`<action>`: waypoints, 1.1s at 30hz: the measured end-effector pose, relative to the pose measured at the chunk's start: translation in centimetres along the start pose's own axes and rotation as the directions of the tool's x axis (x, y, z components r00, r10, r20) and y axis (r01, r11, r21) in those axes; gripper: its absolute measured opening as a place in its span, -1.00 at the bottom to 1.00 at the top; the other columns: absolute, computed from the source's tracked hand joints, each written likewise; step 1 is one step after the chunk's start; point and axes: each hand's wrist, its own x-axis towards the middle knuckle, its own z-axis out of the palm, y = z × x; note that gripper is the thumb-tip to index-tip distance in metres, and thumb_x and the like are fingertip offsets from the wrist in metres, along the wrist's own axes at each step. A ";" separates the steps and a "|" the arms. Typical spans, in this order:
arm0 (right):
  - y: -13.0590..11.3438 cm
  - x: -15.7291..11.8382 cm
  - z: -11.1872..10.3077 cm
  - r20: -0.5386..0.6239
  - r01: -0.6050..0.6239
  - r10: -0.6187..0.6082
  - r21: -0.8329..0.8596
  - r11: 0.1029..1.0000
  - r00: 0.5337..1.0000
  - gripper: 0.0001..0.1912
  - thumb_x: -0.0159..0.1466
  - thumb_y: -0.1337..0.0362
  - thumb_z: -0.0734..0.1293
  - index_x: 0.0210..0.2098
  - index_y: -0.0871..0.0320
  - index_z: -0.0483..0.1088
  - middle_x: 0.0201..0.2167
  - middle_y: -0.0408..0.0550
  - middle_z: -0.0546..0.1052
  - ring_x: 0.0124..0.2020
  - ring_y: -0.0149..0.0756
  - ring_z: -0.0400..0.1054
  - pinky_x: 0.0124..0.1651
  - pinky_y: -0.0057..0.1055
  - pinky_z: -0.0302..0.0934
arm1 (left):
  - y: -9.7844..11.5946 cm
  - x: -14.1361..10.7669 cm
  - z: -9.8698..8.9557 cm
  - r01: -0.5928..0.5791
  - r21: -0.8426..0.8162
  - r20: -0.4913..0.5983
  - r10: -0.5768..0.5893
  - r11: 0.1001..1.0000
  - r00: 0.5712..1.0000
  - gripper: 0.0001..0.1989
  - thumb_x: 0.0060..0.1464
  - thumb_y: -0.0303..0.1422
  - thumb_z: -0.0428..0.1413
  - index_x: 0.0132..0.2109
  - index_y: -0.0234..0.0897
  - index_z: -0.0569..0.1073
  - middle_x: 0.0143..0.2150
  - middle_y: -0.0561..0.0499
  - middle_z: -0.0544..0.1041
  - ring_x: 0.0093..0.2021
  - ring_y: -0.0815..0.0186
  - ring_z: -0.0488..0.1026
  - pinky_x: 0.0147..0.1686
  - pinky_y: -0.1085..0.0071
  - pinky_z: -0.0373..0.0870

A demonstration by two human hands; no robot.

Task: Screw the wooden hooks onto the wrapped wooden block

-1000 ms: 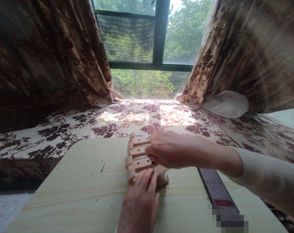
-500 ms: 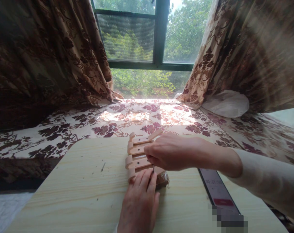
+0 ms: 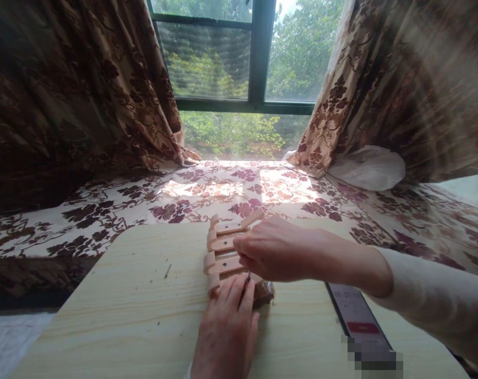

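Several pale pink curved pieces with small dark screws [image 3: 225,265] lie in a row on the light wooden table [image 3: 144,295]. Under their near end sits a brown block in clear wrap [image 3: 265,293]. My left hand [image 3: 227,321] presses its fingers on the nearest piece and the block. Above the row, my right hand [image 3: 272,250] is closed round something mostly hidden; a thin metal tip shows below it, close to my left fingertips.
A phone [image 3: 361,321] with a lit timer lies to the right, partly under my right forearm. A small screw or nail [image 3: 167,271] and dark crumbs lie left of the row. Beyond is a flowered cloth [image 3: 207,195] with a white bag [image 3: 369,168].
My right wrist and forearm have shifted very slightly, and a little less of the phone's top shows. My left hand stays in place.
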 end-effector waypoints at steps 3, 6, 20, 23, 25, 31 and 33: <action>0.0 -0.2 -0.6 -0.005 0.000 0.001 0.013 1.000 1.000 -0.87 0.21 0.37 0.19 -0.39 0.21 0.36 -0.54 -0.04 0.46 -0.55 -0.35 0.28 -0.57 -0.40 -0.17 | 0.0 0.1 -0.1 0.016 -0.026 0.014 -0.016 1.000 1.000 -0.58 -0.01 -0.45 0.00 0.05 -0.34 0.36 0.03 -0.13 0.45 0.00 0.11 0.40 -0.13 0.19 0.47; 0.0 -0.6 -1.1 -0.030 0.053 -0.052 0.057 0.997 0.998 -0.90 0.21 0.39 0.20 -0.37 0.18 0.35 -0.55 -0.10 0.44 -0.55 -0.39 0.26 -0.57 -0.42 -0.17 | 0.2 0.3 -0.1 0.060 -0.078 0.036 -0.057 0.995 0.998 -0.59 0.01 -0.41 0.01 0.06 -0.28 0.36 0.05 -0.09 0.44 0.02 0.12 0.38 -0.08 0.19 0.45; 0.3 -0.7 0.7 -0.085 -0.056 0.062 0.068 0.996 0.994 -0.82 0.28 0.27 0.15 -0.38 0.19 0.31 -0.54 -0.07 0.46 -0.55 -0.38 0.27 -0.55 -0.41 -0.20 | 0.1 0.2 0.1 -0.028 0.027 -0.006 0.028 0.999 1.000 -0.57 -0.01 -0.44 -0.02 0.06 -0.40 0.34 0.01 -0.17 0.45 -0.02 0.10 0.41 -0.16 0.18 0.49; 0.3 -1.1 0.6 -0.092 -0.014 0.022 0.092 0.996 0.995 -0.79 0.31 0.31 0.12 -0.39 0.20 0.31 -0.52 -0.08 0.46 -0.55 -0.41 0.25 -0.53 -0.41 -0.16 | 0.2 0.2 0.1 -0.027 0.039 -0.011 0.028 0.999 1.000 -0.57 -0.01 -0.45 -0.02 0.05 -0.40 0.35 0.00 -0.17 0.46 -0.03 0.10 0.42 -0.17 0.18 0.50; 0.3 -1.0 1.2 -0.131 -0.007 0.019 0.092 0.996 0.991 -0.77 0.32 0.31 0.10 -0.40 0.19 0.31 -0.52 -0.08 0.47 -0.57 -0.41 0.23 -0.54 -0.39 -0.19 | 0.2 0.2 0.0 -0.034 0.040 -0.009 0.035 0.999 0.999 -0.57 -0.02 -0.45 -0.01 0.05 -0.41 0.35 0.00 -0.17 0.46 -0.03 0.10 0.42 -0.17 0.17 0.50; 0.3 -0.3 1.7 -0.160 -0.124 0.126 0.018 0.992 0.979 -0.81 0.29 0.26 0.14 -0.37 0.19 0.31 -0.57 -0.06 0.48 -0.62 -0.37 0.23 -0.56 -0.37 -0.28 | 0.0 0.1 -0.1 -0.031 0.029 0.013 0.031 0.999 0.999 -0.57 0.01 -0.45 -0.01 0.07 -0.40 0.33 0.03 -0.17 0.44 0.01 0.09 0.39 -0.13 0.17 0.48; 0.3 -0.5 1.0 -0.129 -0.091 0.094 0.028 0.995 0.987 -0.82 0.27 0.23 0.18 -0.39 0.18 0.32 -0.55 -0.06 0.48 -0.58 -0.36 0.26 -0.56 -0.38 -0.25 | 0.0 0.1 -0.1 -0.026 0.032 0.007 0.026 0.999 1.000 -0.57 0.00 -0.45 -0.01 0.07 -0.39 0.33 0.03 -0.17 0.44 0.00 0.10 0.40 -0.13 0.17 0.48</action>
